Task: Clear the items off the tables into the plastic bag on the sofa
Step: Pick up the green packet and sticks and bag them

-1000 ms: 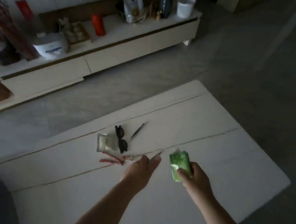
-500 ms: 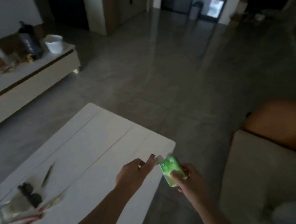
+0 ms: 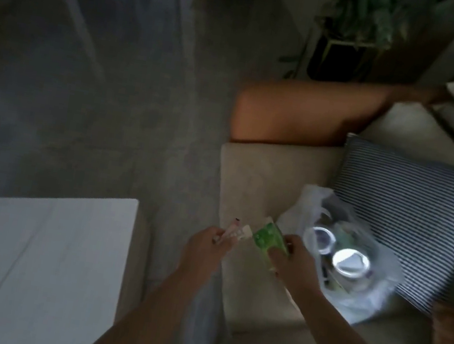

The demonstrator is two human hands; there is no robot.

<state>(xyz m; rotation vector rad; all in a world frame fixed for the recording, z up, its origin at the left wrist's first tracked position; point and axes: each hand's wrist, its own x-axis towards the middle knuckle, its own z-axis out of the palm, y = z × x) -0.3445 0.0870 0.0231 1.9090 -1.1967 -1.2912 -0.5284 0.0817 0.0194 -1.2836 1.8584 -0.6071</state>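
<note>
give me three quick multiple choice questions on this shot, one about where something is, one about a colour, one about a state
1. Where does the plastic bag lie?
A. on the floor
B. on the sofa, beside the striped cushion
C. on the white table

2. What colour is the packet in the right hand?
A. green
B. red
C. blue

3. What is the left hand doing?
A. hanging idle
B. lying flat on the table
C. gripping small pale items

Answers: B, the bag rests on the seat by the cushion; A, the packet is bright green; C, fingers curl round the items.
</note>
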